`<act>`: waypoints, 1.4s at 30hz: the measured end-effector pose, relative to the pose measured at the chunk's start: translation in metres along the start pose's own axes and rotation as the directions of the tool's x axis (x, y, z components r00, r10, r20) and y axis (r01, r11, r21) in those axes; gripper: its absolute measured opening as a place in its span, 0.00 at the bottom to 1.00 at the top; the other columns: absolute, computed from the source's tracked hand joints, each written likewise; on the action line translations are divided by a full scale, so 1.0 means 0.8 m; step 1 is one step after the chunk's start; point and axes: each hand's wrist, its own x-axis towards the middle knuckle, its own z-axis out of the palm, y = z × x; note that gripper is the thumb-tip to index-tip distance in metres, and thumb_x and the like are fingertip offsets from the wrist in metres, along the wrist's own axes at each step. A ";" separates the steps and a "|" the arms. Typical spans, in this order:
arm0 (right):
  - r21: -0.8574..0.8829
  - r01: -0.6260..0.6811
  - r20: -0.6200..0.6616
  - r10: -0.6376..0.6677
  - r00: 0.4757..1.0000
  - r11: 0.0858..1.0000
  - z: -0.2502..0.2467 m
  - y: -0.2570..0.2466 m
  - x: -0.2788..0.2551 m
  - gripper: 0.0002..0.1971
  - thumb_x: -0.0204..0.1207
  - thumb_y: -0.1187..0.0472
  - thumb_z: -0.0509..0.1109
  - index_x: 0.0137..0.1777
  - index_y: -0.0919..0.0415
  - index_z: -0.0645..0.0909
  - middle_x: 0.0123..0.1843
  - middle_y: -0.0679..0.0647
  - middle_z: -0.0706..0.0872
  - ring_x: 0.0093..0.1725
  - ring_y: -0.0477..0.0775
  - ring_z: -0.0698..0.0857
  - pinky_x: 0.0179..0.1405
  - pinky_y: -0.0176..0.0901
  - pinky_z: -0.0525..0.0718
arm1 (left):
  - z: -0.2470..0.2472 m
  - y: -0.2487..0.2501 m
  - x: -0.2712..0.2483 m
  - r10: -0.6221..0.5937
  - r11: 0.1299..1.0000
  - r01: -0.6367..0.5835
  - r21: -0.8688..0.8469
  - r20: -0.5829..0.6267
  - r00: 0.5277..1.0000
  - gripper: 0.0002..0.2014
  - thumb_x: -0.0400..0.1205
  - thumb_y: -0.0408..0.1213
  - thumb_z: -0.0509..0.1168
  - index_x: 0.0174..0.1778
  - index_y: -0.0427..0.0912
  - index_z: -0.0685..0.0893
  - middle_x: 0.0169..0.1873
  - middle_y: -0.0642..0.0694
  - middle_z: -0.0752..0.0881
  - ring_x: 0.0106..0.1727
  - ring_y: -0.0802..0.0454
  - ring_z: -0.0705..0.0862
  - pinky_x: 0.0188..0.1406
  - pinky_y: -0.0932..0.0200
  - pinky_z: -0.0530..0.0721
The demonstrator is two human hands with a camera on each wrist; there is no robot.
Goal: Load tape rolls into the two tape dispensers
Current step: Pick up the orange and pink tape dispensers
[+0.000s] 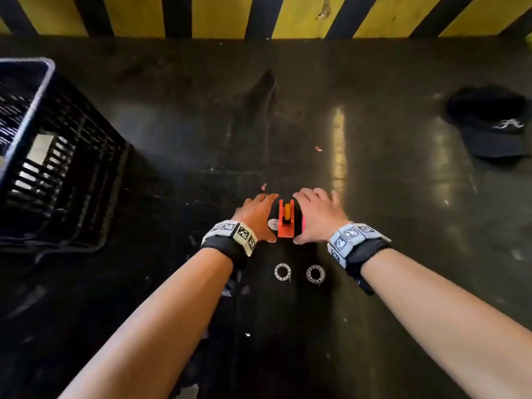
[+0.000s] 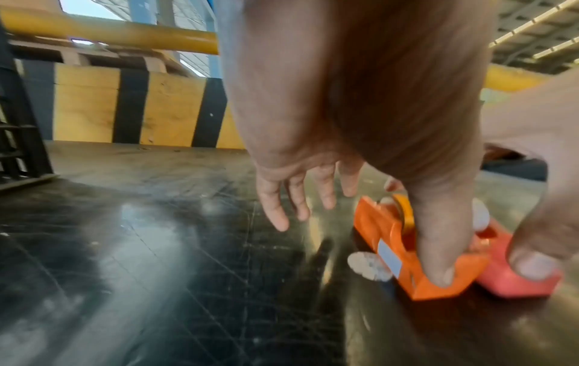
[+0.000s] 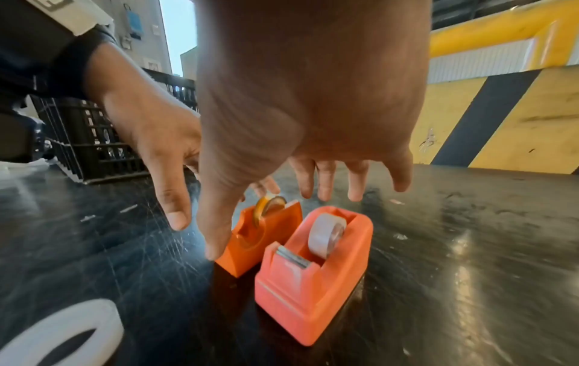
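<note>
Two tape dispensers stand side by side on the dark table. The orange dispenser carries an amber tape roll. Beside it, the coral dispenser carries a whitish tape roll; in the head view my right hand hides most of it. My left hand hovers at the orange dispenser's left side with fingers spread and its thumb over the near end. My right hand is spread above the coral dispenser and holds nothing.
Two empty white tape cores lie just in front of the dispensers. A small whitish round piece sits against the orange dispenser's left side. A black crate stands at left, a dark cap at right, a yellow-black barrier behind.
</note>
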 end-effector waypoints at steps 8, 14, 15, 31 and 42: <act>0.123 0.059 -0.081 -0.049 0.995 0.991 0.012 0.006 0.006 0.54 0.56 0.36 0.82 0.82 0.54 0.67 0.83 0.53 0.73 0.85 0.59 0.68 0.87 0.76 0.50 | 0.011 -0.010 0.004 0.105 0.988 -0.109 -0.106 -0.047 0.993 0.56 0.65 0.44 0.83 0.88 0.49 0.59 0.83 0.46 0.72 0.81 0.40 0.72 0.79 0.38 0.74; 0.402 0.201 -0.200 -0.128 0.971 0.893 0.005 0.011 -0.018 0.52 0.59 0.43 0.84 0.83 0.55 0.65 0.74 0.54 0.81 0.72 0.59 0.80 0.73 0.47 0.73 | -0.003 -0.022 -0.028 0.171 0.956 -0.200 -0.216 -0.146 0.974 0.55 0.65 0.50 0.81 0.86 0.54 0.58 0.77 0.45 0.78 0.76 0.48 0.76 0.77 0.48 0.76; 0.430 0.197 -0.194 -0.123 0.973 0.881 0.006 0.010 -0.022 0.52 0.60 0.43 0.85 0.83 0.53 0.64 0.74 0.53 0.81 0.71 0.58 0.79 0.69 0.45 0.73 | -0.004 -0.022 -0.033 0.180 0.953 -0.209 -0.221 -0.143 0.973 0.55 0.64 0.52 0.81 0.85 0.55 0.58 0.76 0.45 0.78 0.75 0.50 0.77 0.77 0.49 0.76; 0.612 0.138 -0.143 -0.063 0.988 0.779 0.015 0.003 -0.056 0.53 0.60 0.41 0.87 0.83 0.53 0.66 0.75 0.49 0.76 0.74 0.51 0.80 0.66 0.44 0.80 | 0.003 -0.042 -0.054 -0.142 0.981 0.162 0.104 -0.179 0.974 0.49 0.68 0.65 0.74 0.82 0.49 0.65 0.79 0.40 0.71 0.79 0.36 0.70 0.72 0.31 0.74; 0.617 0.163 -0.204 -0.043 0.978 0.770 0.011 0.010 -0.073 0.53 0.61 0.45 0.88 0.85 0.51 0.65 0.79 0.53 0.77 0.76 0.55 0.80 0.68 0.44 0.78 | -0.020 0.011 -0.066 0.076 0.906 -0.165 -0.390 -0.235 0.969 0.25 0.86 0.51 0.67 0.78 0.48 0.78 0.73 0.47 0.84 0.70 0.53 0.84 0.69 0.53 0.84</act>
